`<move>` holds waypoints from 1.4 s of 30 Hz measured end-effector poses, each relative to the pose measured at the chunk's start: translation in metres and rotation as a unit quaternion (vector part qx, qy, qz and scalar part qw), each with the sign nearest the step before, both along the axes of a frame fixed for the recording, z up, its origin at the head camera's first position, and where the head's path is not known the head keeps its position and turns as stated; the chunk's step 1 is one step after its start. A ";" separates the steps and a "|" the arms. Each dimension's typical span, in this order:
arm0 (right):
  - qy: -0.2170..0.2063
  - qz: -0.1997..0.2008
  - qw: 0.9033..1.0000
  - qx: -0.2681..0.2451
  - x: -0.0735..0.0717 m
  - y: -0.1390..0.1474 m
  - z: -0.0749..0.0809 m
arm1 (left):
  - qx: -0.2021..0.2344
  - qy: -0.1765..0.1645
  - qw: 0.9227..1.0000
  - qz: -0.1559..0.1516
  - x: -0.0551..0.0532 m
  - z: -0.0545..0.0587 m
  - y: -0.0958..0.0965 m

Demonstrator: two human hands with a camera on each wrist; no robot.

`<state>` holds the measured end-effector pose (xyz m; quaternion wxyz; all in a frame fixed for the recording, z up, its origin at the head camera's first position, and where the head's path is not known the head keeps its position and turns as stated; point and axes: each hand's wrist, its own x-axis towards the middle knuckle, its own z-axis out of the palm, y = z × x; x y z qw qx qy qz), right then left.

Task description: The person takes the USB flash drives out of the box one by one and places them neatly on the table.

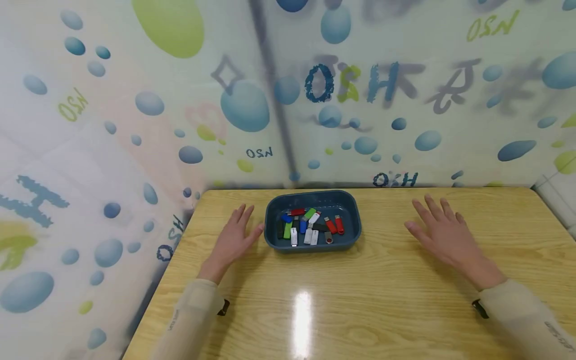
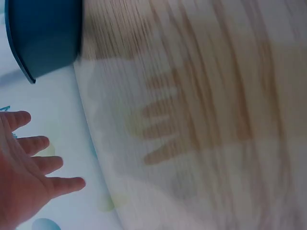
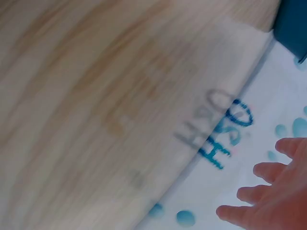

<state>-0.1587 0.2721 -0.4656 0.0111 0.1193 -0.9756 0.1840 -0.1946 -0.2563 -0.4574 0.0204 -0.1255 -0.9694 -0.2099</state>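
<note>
A dark blue plastic tray [image 1: 315, 248] stands near the back edge of the table with several USB flash drives lying loose in it. Among them are a red drive [image 1: 339, 225], a green drive [image 1: 287, 230], a white drive [image 1: 294, 236] and a blue drive [image 1: 303, 226]. Just left of the tray is my left hand [image 1: 231, 241], fingers spread and holding nothing; its thumb points at the tray's side. Farther off to the right, my right hand [image 1: 445, 237] hovers with fingers apart, also holding nothing. Each wrist view catches the tray [image 2: 45, 38] only in part.
The wood-grain table [image 1: 360, 305] reflects light in a bright streak at its front middle. Behind it and along the left rises a pale curtain [image 1: 288, 140] printed with blue and green drops and letters.
</note>
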 end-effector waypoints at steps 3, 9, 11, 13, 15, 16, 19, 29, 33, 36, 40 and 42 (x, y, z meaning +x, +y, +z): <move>-0.003 0.012 1.000 -0.013 0.000 -0.011 0.004 | 0.040 -0.018 0.999 0.000 0.002 0.000 0.005; -0.004 0.028 0.998 -0.055 -0.003 -0.034 0.009 | 0.078 -0.022 0.997 0.013 0.004 -0.003 0.013; 0.000 0.025 0.997 -0.072 -0.004 -0.041 0.010 | 0.095 -0.019 0.995 0.017 0.004 -0.003 0.016; 0.004 0.023 0.996 -0.083 -0.006 -0.049 0.010 | 0.124 -0.020 0.992 0.023 0.005 -0.003 0.019; 0.006 0.021 0.996 -0.091 -0.007 -0.056 0.009 | 0.164 -0.028 0.986 0.028 0.006 -0.003 0.020; 0.006 0.019 0.995 -0.093 -0.008 -0.060 0.009 | 0.184 -0.035 0.982 0.031 0.006 -0.003 0.021; -0.003 0.011 0.994 -0.105 -0.009 -0.071 0.010 | 0.235 -0.052 0.969 0.047 0.006 -0.004 0.023; -0.005 0.008 0.990 -0.140 -0.013 -0.098 0.015 | 0.362 -0.127 0.918 0.098 0.008 -0.003 0.032; -0.011 0.006 0.990 -0.142 -0.016 -0.104 0.015 | 0.400 -0.151 0.897 0.112 0.008 -0.004 0.033; -0.016 0.002 0.990 -0.140 -0.018 -0.107 0.015 | 0.416 -0.160 0.887 0.118 0.007 -0.004 0.034; -0.018 0.002 0.990 -0.137 -0.019 -0.110 0.015 | 0.433 -0.167 0.878 0.117 0.007 -0.003 0.035; -0.017 0.001 0.991 -0.132 -0.020 -0.112 0.015 | 0.437 -0.170 0.876 0.115 0.007 -0.002 0.035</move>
